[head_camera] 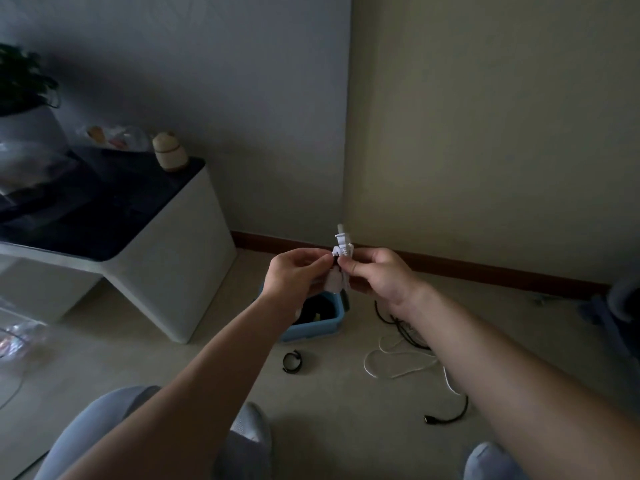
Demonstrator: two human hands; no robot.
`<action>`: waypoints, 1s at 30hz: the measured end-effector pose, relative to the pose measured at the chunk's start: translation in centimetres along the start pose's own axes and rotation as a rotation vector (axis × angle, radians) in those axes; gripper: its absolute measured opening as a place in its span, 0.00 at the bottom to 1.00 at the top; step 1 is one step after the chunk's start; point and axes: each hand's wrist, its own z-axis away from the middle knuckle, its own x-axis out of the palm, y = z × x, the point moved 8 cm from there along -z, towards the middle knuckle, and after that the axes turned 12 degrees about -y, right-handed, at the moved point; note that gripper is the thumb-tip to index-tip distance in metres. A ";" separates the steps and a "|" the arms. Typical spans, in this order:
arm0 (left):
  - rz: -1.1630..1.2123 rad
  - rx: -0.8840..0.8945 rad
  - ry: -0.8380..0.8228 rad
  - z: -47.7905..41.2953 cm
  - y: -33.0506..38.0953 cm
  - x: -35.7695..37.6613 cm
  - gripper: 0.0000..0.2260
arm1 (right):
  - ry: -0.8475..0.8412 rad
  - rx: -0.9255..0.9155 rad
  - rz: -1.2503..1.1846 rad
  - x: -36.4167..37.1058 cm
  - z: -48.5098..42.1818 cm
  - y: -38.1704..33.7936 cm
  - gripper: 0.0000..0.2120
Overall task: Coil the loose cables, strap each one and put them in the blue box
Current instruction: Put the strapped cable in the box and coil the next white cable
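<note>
Nearest on the floor, a black cable (446,415) and a white cable (398,362) lie loose at four o'clock of the blue box (311,329), not yet coiled. A spare black strap (292,362) sits at six o'clock. Something dark lies inside the box. Above its rim, the left hand (294,271) and right hand (377,271) pinch a white coiled bundle (343,249), apparently strapping it.

Two hands, the left hand (294,271) and the right hand (377,275), with one coiled white bundle (342,247) between them. One blue box (311,329). One black strap ring (292,362). One loose white cable (394,376). Black cable (450,418) shows in two stretches; whether one or two, I cannot tell. One white cabinet (166,271).
</note>
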 end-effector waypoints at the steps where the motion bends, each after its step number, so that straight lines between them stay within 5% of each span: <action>1: -0.054 0.010 0.035 -0.4 0.0 -0.9 0.01 | -0.008 0.014 0.064 0.1 -0.5 0.0 0.08; 4: -0.387 0.023 0.144 -2.4 -0.1 -4.3 0.11 | -0.087 0.048 0.196 1.0 -2.1 -0.2 0.09; 6: -0.491 0.021 0.037 -3.4 -0.5 -5.1 0.25 | -0.187 0.071 0.197 1.9 -2.9 -0.1 0.08; 9: -0.273 -0.042 -0.219 -4.4 -2.3 -5.4 0.39 | -0.350 0.102 0.157 3.1 -4.2 0.1 0.09; 15: 0.072 -0.251 -0.519 -5.0 -5.5 -6.9 0.16 | -0.523 0.167 0.085 3.9 -6.4 2.0 0.10; 23: -0.201 -0.263 -0.147 -9.6 -9.3 -11.7 0.11 | -0.227 0.287 0.256 1.1 -11.5 7.7 0.05; 30: -0.277 -0.339 0.054 -13.7 -14.4 -13.1 0.03 | -0.048 0.404 -0.052 -0.3 -14.6 13.9 0.02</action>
